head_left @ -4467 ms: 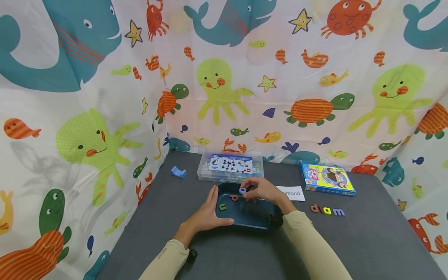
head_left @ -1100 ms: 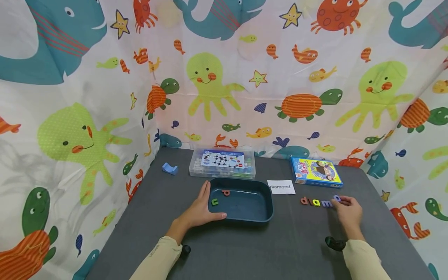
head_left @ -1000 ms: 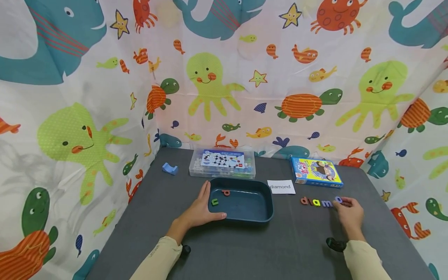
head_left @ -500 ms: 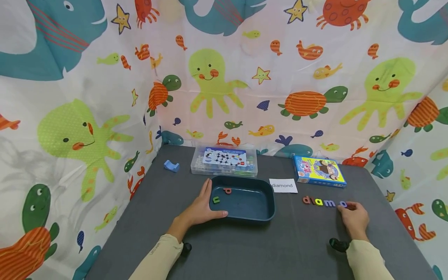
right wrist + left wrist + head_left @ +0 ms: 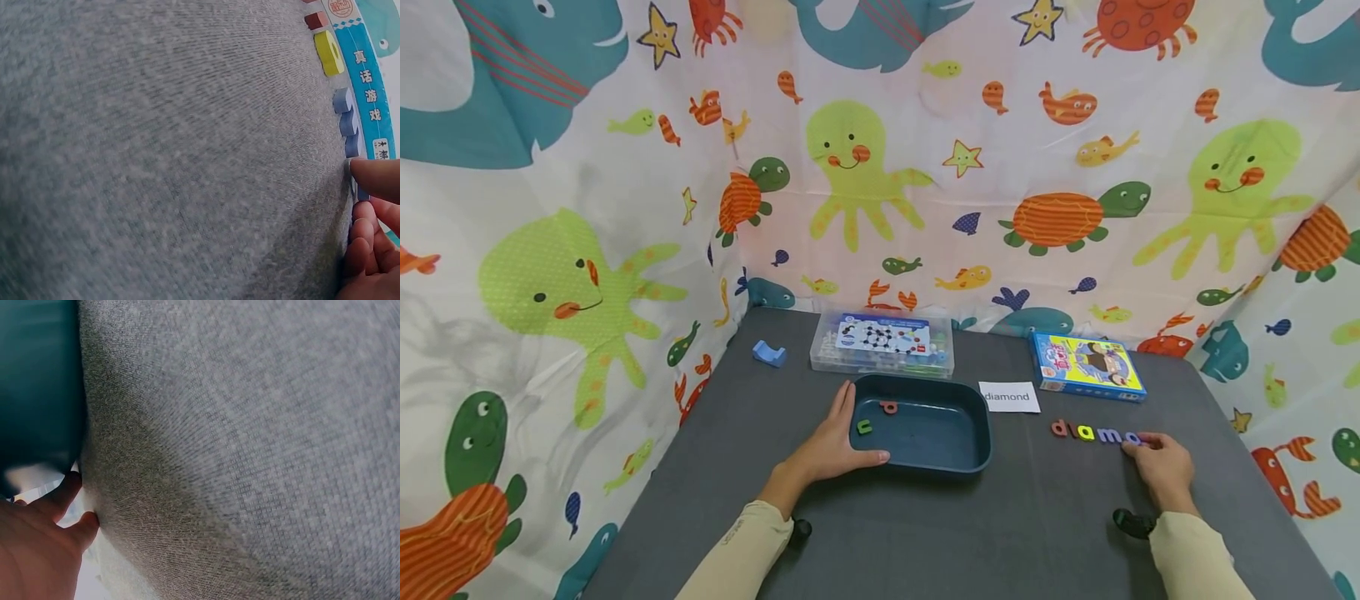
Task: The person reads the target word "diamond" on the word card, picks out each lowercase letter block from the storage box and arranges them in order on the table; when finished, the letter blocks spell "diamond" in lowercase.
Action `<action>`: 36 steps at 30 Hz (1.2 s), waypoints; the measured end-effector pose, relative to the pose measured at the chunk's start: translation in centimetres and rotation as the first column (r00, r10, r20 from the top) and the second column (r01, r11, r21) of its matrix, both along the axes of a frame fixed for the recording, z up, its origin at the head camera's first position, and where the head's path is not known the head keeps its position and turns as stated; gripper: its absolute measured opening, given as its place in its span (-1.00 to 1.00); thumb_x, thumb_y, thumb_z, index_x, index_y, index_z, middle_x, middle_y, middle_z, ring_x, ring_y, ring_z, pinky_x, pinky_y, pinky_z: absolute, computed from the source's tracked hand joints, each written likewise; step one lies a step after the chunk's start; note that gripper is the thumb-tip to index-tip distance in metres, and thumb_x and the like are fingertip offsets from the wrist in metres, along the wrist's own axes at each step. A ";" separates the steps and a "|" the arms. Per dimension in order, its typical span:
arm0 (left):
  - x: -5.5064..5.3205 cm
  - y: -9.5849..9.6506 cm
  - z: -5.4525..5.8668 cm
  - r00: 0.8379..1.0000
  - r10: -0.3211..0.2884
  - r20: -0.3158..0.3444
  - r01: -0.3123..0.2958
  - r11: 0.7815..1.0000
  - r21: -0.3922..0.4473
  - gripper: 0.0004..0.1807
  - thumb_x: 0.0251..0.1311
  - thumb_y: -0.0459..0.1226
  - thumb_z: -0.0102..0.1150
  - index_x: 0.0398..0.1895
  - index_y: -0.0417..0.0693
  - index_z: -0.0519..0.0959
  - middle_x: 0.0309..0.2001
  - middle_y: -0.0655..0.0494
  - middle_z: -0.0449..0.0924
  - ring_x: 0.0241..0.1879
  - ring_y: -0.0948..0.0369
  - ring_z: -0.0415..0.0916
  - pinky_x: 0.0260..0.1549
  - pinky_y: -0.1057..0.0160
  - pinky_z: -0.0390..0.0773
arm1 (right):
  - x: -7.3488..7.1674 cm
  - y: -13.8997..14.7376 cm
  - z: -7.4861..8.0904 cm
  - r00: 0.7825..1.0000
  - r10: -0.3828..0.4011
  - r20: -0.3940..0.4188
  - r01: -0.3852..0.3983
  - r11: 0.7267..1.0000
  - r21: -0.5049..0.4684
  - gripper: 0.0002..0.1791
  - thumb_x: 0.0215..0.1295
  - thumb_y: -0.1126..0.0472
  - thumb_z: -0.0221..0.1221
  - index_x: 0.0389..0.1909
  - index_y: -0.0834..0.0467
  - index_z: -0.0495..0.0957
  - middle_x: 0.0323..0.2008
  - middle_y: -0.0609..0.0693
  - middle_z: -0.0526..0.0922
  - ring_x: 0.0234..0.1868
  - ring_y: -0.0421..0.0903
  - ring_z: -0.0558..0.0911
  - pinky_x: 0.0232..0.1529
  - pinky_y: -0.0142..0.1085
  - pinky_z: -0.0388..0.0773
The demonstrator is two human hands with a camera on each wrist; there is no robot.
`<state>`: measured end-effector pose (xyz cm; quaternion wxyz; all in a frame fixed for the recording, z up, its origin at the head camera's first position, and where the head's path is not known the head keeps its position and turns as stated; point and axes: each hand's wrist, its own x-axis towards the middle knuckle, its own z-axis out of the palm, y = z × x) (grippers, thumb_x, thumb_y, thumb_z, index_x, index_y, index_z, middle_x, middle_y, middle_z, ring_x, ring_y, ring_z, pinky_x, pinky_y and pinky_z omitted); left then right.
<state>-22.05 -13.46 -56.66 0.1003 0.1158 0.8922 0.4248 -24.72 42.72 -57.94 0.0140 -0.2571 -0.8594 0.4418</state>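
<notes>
In the head view, my left grip (image 5: 827,450) spreads against the left end of the tray (image 5: 932,433), long axis left-right, and my right grip (image 5: 1163,472) pinches the purple o (image 5: 1127,437), flat at the letter row's (image 5: 1108,433) right end; left wrist, tray beside fingertips (image 5: 74,480); right wrist, thumb at the o.

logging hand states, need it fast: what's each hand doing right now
Left hand: open, against the left end of the tray.
Right hand: closed, pinching the purple letter o.

Purple o (image 5: 1127,437) partly hidden by right fingers (image 5: 362,232), tray (image 5: 37,381) cut off in left wrist view
</notes>
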 end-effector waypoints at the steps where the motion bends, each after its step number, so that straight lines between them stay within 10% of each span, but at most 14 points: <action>1: 0.0 0.0 0.1 1.000 0.001 0.000 -0.001 1.000 0.002 0.47 0.13 0.32 0.48 0.78 0.07 -0.37 0.76 0.13 -0.51 0.65 -0.18 -0.01 0.44 -0.36 0.22 | -0.1 0.0 0.0 1.000 0.002 0.003 -0.002 1.000 -0.002 -0.45 0.56 0.17 0.22 0.35 0.48 0.41 0.05 0.37 0.49 0.03 0.26 0.40 -0.11 -0.04 0.38; 20: 0.2 0.0 0.5 1.000 0.002 0.012 -0.002 1.000 0.000 0.46 0.15 0.28 0.49 0.79 0.06 -0.36 0.76 0.12 -0.51 0.64 -0.20 0.00 0.44 -0.37 0.21 | 0.0 -0.3 -0.1 0.999 0.024 -0.038 -0.023 0.999 0.040 -0.50 0.54 0.25 0.17 0.31 0.52 0.44 0.05 0.44 0.52 0.03 0.27 0.40 -0.09 -0.05 0.36; 27: 0.1 -0.2 0.3 1.000 0.000 0.001 0.000 1.000 -0.003 0.47 0.14 0.32 0.47 0.78 0.03 -0.36 0.76 0.12 -0.52 0.65 -0.18 -0.03 0.44 -0.37 0.22 | 0.3 -1.0 0.0 0.990 -0.088 -0.106 0.091 0.996 0.022 -0.55 0.51 0.29 0.03 0.26 0.50 0.50 0.18 0.47 0.51 0.13 0.31 0.45 -0.09 -0.07 0.40; 36: 0.2 -0.1 0.3 1.000 -0.001 0.004 0.001 1.000 0.001 0.45 0.15 0.30 0.48 0.79 0.05 -0.34 0.76 0.11 -0.50 0.65 -0.18 -0.02 0.45 -0.36 0.21 | -0.9 -2.8 2.8 0.889 -0.420 -0.182 0.326 0.861 -0.390 -0.80 0.58 0.27 0.01 -0.03 0.01 0.61 -0.19 -0.21 0.55 -0.20 -0.27 0.56 -0.32 -0.55 0.50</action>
